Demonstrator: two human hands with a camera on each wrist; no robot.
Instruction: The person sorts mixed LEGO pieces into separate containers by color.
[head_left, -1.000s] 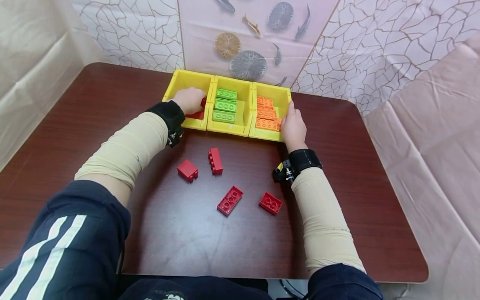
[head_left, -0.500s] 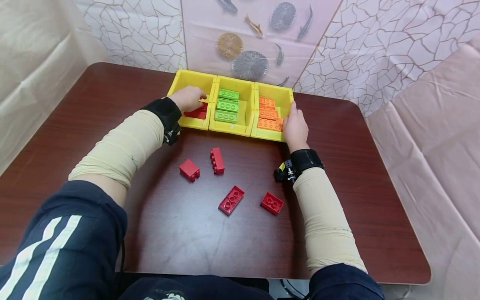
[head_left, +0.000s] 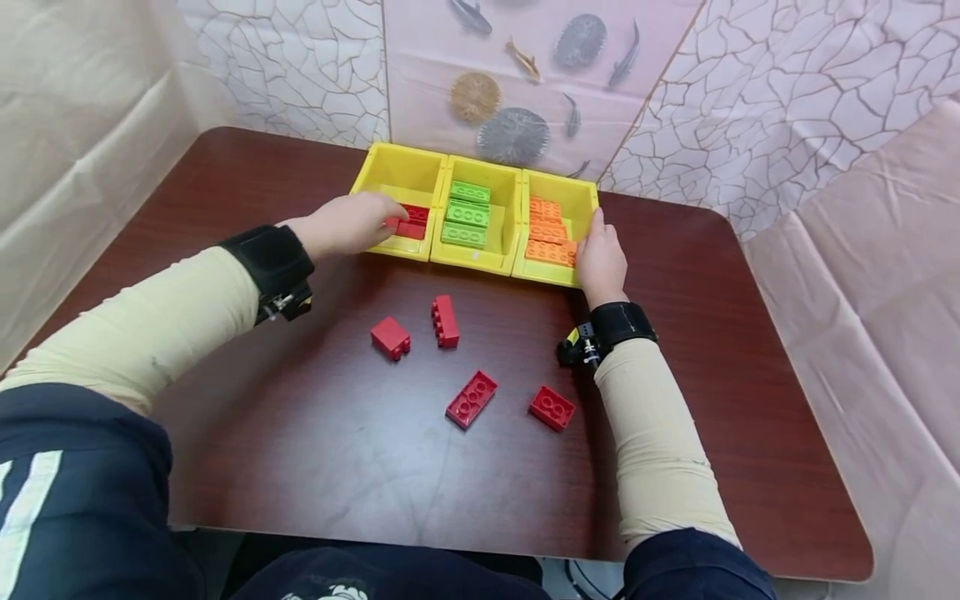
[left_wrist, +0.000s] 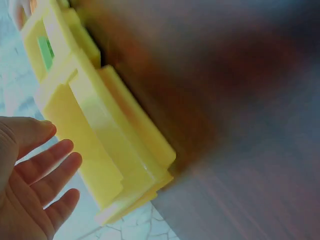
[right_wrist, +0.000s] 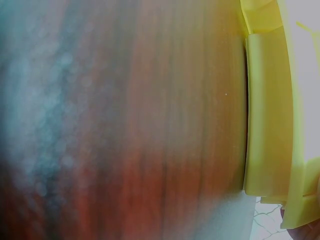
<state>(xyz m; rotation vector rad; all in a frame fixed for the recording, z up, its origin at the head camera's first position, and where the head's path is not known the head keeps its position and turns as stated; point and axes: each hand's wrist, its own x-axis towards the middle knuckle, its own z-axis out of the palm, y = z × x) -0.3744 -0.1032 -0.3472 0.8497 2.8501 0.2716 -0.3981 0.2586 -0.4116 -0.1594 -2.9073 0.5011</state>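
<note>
My left hand hovers over the front left of the left yellow bin. In the left wrist view its fingers are loosely spread beside the bin, with nothing between them. Inside that bin lie red toy bricks, partly hidden by the hand. My right hand holds the outer side wall of the right yellow bin; most of that hand is out of the right wrist view. Orange toy bricks lie in the right bin, and green toy bricks in the middle bin.
On the dark brown table, loose red bricks lie before the bins: a short one, a narrow one, a long upturned one and another upturned one. A patterned cloth hangs behind the bins.
My left hand has drawn back left and toward me from inside the left bin, uncovering more of the red bricks there. My right hand stays at the right bin's wall.
</note>
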